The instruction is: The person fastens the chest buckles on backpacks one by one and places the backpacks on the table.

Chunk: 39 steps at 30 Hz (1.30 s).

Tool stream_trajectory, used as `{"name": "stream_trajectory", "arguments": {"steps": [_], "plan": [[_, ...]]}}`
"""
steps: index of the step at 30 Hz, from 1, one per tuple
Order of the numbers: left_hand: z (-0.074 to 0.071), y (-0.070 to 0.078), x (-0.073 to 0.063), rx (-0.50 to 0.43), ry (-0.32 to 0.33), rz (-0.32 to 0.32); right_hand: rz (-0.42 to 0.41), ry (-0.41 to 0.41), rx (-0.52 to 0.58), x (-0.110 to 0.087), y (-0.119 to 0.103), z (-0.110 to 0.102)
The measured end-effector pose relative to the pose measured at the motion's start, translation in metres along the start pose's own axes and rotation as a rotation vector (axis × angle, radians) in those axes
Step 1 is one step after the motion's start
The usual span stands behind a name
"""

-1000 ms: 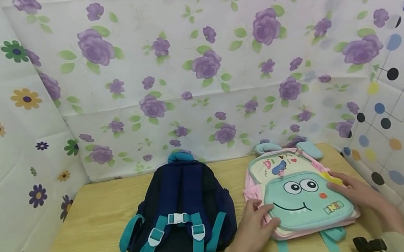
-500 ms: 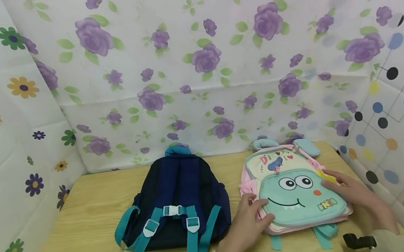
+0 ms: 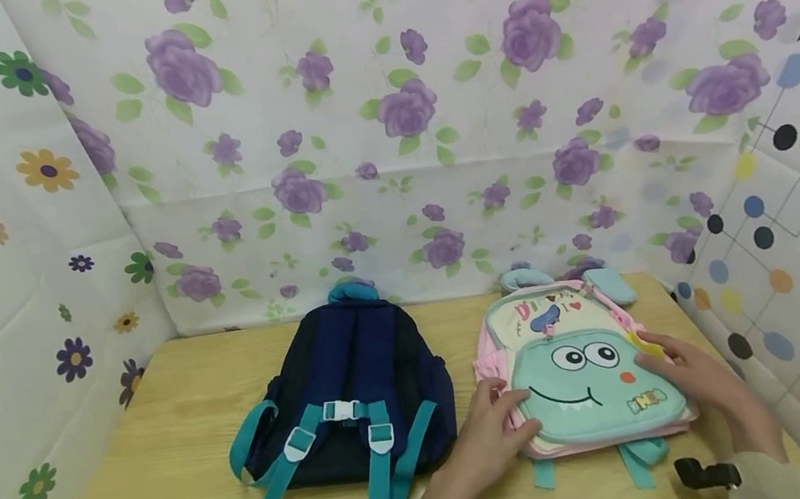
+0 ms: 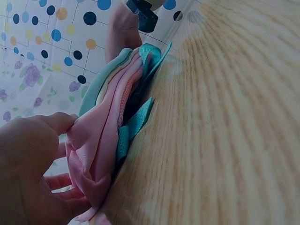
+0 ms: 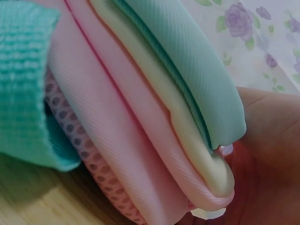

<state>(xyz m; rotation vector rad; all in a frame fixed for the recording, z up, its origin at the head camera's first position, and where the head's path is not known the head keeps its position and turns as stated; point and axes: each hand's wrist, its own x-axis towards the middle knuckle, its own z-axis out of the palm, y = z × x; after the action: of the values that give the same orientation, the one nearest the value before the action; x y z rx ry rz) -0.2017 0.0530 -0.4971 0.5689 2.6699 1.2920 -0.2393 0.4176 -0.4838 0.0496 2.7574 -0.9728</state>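
A child's backpack (image 3: 575, 394) lies on its back at the right, its mint front pocket bearing a cartoon face with large eyes and a smile. My left hand (image 3: 484, 435) holds its left side, thumb at the front pocket's edge. In the left wrist view, this hand's (image 4: 35, 159) fingers curl against the pink side pocket (image 4: 96, 145). On the opposite side, my right hand (image 3: 693, 376) grips near a yellow patch (image 3: 647, 346), with the thumb over the front. Pink, cream and mint layers (image 5: 154, 93) fill the right wrist view beside the right palm (image 5: 267, 154).
A navy backpack (image 3: 353, 355) lies left of the hands, straps up, with teal webbing and a white buckle (image 3: 341, 411). Teal strap ends (image 3: 639, 457) stick out below the pink and mint one. Patterned cloth walls (image 3: 356, 138) enclose the wooden table (image 3: 149, 463) on three sides.
The head view has shifted slightly, so everything sits a little higher in it than a second ago. Both hands keep their places on the pink and mint backpack.
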Motion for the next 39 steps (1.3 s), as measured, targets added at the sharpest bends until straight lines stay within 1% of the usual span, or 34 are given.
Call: {"name": "stream_trajectory", "arguments": {"steps": [6, 9, 16, 21, 23, 26, 30, 34, 37, 39], "plan": [[-0.005, 0.001, 0.004, 0.016, 0.018, 0.038, 0.013, 0.021, 0.032, 0.003, 0.001, -0.003], [-0.005, 0.002, 0.004, 0.007, 0.010, 0.039, 0.028, 0.030, 0.048, 0.001, 0.002, -0.004], [0.002, 0.001, 0.001, -0.010, 0.009, 0.014, 0.010, 0.026, 0.094, -0.006, 0.003, -0.007], [0.005, -0.001, -0.002, -0.039, -0.021, -0.016, -0.011, 0.039, 0.098, -0.016, 0.002, -0.010], [0.005, -0.003, -0.004, -0.048, -0.028, -0.027, -0.026, 0.045, 0.099, -0.020, -0.001, -0.012], [0.003, -0.005, -0.006, -0.059, -0.022, -0.020, -0.052, 0.063, 0.085, -0.023, -0.008, -0.014], [0.000, -0.006, -0.007, -0.073, -0.023, -0.014, -0.064, 0.077, 0.068, -0.027, -0.017, -0.019], [-0.002, -0.005, -0.004, -0.072, -0.026, -0.011, -0.073, 0.084, 0.068, -0.028, -0.025, -0.025], [-0.004, -0.002, -0.001, -0.062, -0.022, 0.004, -0.078, 0.098, 0.068, -0.028, -0.030, -0.029], [-0.005, 0.000, 0.001, -0.057, -0.029, 0.005, -0.076, 0.100, 0.083, -0.029, -0.032, -0.032]]}}
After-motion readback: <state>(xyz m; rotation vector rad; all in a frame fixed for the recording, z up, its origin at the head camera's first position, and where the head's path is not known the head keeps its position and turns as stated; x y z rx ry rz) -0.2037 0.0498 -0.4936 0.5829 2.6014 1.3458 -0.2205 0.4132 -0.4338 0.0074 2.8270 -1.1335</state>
